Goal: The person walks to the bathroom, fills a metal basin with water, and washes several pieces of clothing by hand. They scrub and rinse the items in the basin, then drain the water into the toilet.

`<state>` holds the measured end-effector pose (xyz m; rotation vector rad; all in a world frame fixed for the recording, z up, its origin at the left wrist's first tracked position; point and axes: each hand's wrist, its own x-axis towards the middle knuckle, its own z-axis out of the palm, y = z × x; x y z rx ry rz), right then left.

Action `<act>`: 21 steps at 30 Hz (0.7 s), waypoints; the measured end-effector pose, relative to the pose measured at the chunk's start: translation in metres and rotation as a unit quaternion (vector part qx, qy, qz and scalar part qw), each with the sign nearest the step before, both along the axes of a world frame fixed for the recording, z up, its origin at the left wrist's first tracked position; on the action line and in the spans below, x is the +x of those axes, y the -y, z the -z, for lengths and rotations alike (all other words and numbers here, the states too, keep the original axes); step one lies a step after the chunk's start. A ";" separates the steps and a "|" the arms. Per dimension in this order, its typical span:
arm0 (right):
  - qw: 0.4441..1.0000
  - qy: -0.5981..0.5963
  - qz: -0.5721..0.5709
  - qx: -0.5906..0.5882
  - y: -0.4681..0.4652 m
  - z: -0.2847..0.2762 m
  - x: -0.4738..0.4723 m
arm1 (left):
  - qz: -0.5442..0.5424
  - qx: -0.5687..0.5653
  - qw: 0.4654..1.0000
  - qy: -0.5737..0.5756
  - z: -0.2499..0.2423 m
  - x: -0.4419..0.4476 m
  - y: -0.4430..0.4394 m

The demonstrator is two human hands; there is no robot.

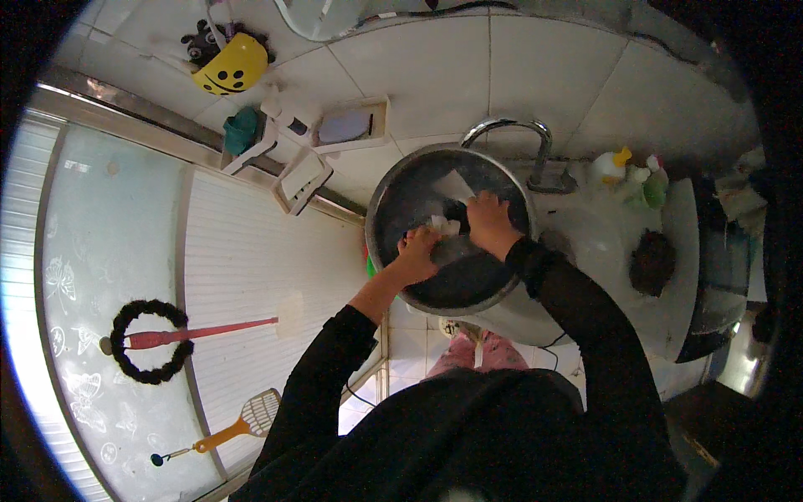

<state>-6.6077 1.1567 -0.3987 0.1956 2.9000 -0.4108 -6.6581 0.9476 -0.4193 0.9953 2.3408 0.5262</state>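
A round metal basin (376,216) with a dark interior stands at the edge of the white sink counter. Inside it lies a soft black-and-white item, probably cloth; its pale flat part (455,185) spreads toward the far side. My right hand (492,221) grips the item from the right, over its dark middle. Lower left, my left hand (419,252) curls its fingers around a bunched white part (445,224). The fingertips of both hands are partly hidden, and the blur leaves the item's exact kind unclear.
A chrome faucet (544,154) arches behind the basin. Right of it are a pump bottle (610,166), a green container (654,190) and a dark brown clump (652,262). Soap trays (302,182) hang at left, near a sliding door (238,251). A yellow holder (232,66) is on the wall.
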 end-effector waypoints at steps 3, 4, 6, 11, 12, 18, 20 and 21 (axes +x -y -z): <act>0.999 0.029 -0.002 0.014 0.024 0.003 0.003 | -0.038 0.005 0.999 0.021 0.010 0.001 -0.003; 1.000 0.027 0.001 0.016 0.031 0.008 0.006 | -0.084 0.001 0.996 0.011 0.014 0.000 -0.005; 1.000 0.020 0.002 0.024 0.038 0.023 0.005 | -0.124 -0.072 0.990 0.009 0.022 -0.001 -0.013; 0.995 0.055 0.045 0.071 0.046 0.093 -0.004 | -0.010 -0.298 0.952 -0.065 0.054 0.000 -0.030; 0.992 0.058 0.028 0.104 0.046 0.110 -0.005 | -0.027 -0.295 0.952 -0.077 0.064 0.000 -0.030; 0.973 -0.051 0.175 -0.144 0.044 0.168 -0.022 | -0.137 -0.260 0.954 -0.058 0.136 -0.017 -0.029; 0.996 0.005 -0.005 0.085 0.030 0.162 -0.029 | -0.282 -0.159 0.946 0.030 0.146 -0.024 -0.030; 0.991 0.069 -0.041 0.109 0.022 0.154 -0.034 | -0.334 -0.115 0.934 0.052 0.145 -0.028 -0.032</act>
